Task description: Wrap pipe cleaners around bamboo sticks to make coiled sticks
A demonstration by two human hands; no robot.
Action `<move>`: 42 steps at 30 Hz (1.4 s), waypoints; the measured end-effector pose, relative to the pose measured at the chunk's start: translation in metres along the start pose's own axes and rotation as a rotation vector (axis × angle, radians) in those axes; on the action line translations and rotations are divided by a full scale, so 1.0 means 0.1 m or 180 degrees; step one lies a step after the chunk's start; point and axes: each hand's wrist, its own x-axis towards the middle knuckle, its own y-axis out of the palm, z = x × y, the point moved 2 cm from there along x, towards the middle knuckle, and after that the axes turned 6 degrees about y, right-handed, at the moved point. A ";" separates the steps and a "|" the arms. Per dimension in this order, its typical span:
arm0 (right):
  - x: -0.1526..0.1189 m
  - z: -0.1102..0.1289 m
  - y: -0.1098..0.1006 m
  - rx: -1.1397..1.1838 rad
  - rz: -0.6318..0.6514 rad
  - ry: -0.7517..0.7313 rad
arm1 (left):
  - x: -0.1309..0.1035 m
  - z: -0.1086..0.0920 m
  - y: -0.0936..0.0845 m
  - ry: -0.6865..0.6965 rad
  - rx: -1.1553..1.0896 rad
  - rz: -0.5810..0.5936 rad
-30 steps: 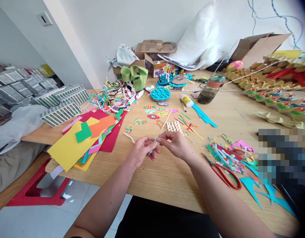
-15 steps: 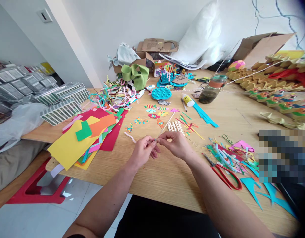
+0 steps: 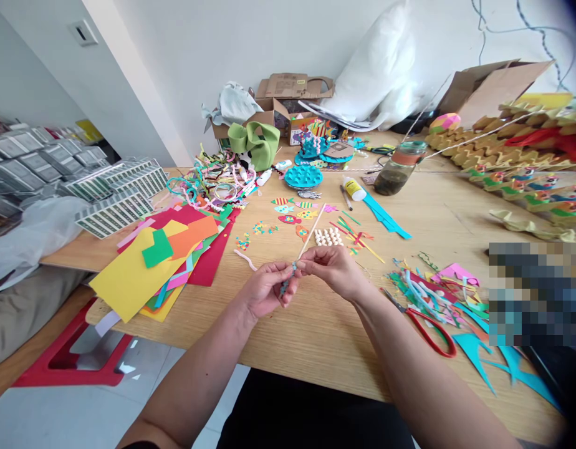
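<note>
My left hand (image 3: 269,288) is closed on a blue-grey pipe cleaner (image 3: 283,288), which looks coiled around the lower end of a thin wooden stick (image 3: 312,231). The fingertips of my right hand (image 3: 332,269) pinch the stick just above the coil, close to the left fingertips. Part of the coil is hidden by my fingers. Beyond the hands lie several paper fish (image 3: 288,219) and a block of small white pieces (image 3: 328,237). A pale pink pipe cleaner (image 3: 245,258) rests on the table left of the hands.
Coloured sheets (image 3: 129,274) are heaped at left. Red-handled scissors (image 3: 431,330) and paper scraps (image 3: 456,293) lie at right. Further back stand a glue bottle (image 3: 354,189), a jar of dark liquid (image 3: 400,169) and a blue bumpy craft piece (image 3: 303,177). Egg trays (image 3: 494,146) are stacked at far right.
The stick has turned more upright, and its top has shifted slightly left. My left hand has rotated, so more of the blue-grey coil shows below the fingertips.
</note>
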 end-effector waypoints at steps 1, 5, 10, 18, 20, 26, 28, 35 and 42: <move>0.00 0.00 0.00 0.0001 -0.0001 0.0000 | 0.00 0.00 0.00 -0.0050 -0.0083 0.0044; 0.00 0.03 0.01 -0.0479 -0.0204 -0.0084 | 0.02 0.02 0.01 0.0268 0.0323 -0.0178; 0.00 0.08 0.04 -0.1057 -0.0442 -0.0173 | 0.05 0.02 0.00 0.1203 0.1465 -0.0728; -0.01 0.06 0.05 -0.1411 -0.0429 -0.0251 | 0.05 0.03 -0.04 0.1016 0.1579 -0.0675; -0.01 0.06 0.05 -0.1403 -0.0370 -0.0240 | 0.04 0.02 -0.03 0.0937 0.1525 -0.0630; 0.00 0.04 0.02 -0.1125 -0.0158 -0.0272 | 0.02 0.01 -0.02 0.0620 0.1154 -0.0395; 0.00 0.04 0.02 -0.1041 -0.0124 -0.0264 | 0.02 0.00 -0.02 0.0564 0.1055 -0.0336; -0.01 0.02 0.02 -0.0881 -0.0083 -0.0290 | 0.01 -0.01 0.00 0.0445 0.0908 -0.0282; -0.02 0.03 0.02 -0.0909 -0.0061 -0.0323 | 0.01 0.00 -0.05 0.0222 0.0582 -0.0052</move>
